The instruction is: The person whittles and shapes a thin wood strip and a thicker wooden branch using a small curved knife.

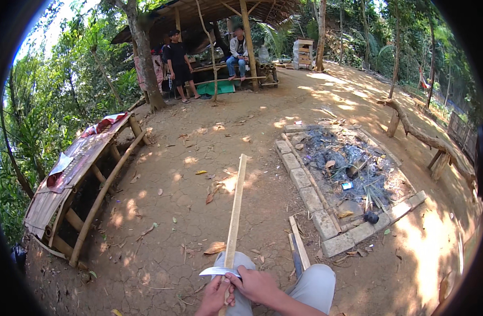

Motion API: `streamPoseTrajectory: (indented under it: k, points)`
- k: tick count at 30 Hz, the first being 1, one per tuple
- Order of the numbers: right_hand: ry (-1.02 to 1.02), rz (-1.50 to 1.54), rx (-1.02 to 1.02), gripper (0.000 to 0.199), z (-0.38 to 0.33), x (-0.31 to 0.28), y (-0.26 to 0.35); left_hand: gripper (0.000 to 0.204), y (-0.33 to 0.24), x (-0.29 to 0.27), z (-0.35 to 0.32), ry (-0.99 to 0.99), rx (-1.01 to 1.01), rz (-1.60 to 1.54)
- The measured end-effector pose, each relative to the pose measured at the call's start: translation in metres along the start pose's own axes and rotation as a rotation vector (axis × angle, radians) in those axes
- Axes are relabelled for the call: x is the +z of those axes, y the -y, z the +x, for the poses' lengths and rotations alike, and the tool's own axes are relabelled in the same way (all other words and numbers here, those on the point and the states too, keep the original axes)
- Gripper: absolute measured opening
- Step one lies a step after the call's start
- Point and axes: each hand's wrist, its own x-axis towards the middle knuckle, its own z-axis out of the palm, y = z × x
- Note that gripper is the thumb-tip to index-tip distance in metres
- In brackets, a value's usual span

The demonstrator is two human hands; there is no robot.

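Left hand [216, 296]: closed around the near end of a long bamboo strip [235, 213], low in the view over the person's lap.
Right hand [258, 285]: fingers curled shut on a knife [218, 272], gripping it at the handle end, right beside the left hand.
Knife: pale curved blade pointing to the person's left, lying across the bamboo strip just above the left hand and touching it.
Bamboo strip: narrow, straight, light tan; it runs from the hands away from the person over the bare earth ground [162, 221], its far end raised toward the middle of the view.
Knees: grey trousers [316, 284] on both sides of the hands.
Near the right knee: two short bamboo pieces [299, 243] lying on the ground.
Fire pit [352, 168]: ash and charred bits inside a border of grey blocks [311, 199], to the right of the strip.
Left side: a low bamboo frame [88, 179] with worn sheeting on top.
Far end: a thatched shelter [220, 10] where one person stands [178, 63] and another sits [237, 52].
Right side: a rough log bench [431, 142] at the edge of the trees.
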Motion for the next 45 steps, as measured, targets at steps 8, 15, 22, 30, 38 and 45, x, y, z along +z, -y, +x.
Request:
streamPoseTrajectory:
  k: [8,15,22,30,38,45]
  points:
    - [0.031,0.022,-0.090,0.052,0.007,0.015,-0.020,0.019,-0.012,0.009,-0.006,0.180,-0.092,-0.102]
    - [-0.141,-0.043,-0.204,0.047,-0.002,0.038,-0.023,0.023,-0.018,0.009,-0.023,0.133,-0.168,-0.096]
    - [-0.120,-0.094,-0.194,0.040,0.009,0.035,-0.015,0.022,-0.019,0.002,-0.022,0.102,-0.137,-0.045]
    - [-0.199,-0.142,-0.189,0.042,0.014,0.040,-0.013,0.019,-0.031,0.016,-0.025,-0.048,-0.181,-0.037]
    - [-0.227,-0.174,-0.122,0.048,0.016,0.031,-0.013,0.032,-0.025,0.016,-0.026,0.000,-0.089,0.030]
    - [-0.217,-0.178,-0.155,0.049,0.019,0.035,-0.016,0.036,-0.030,0.016,-0.032,-0.029,-0.103,0.007]
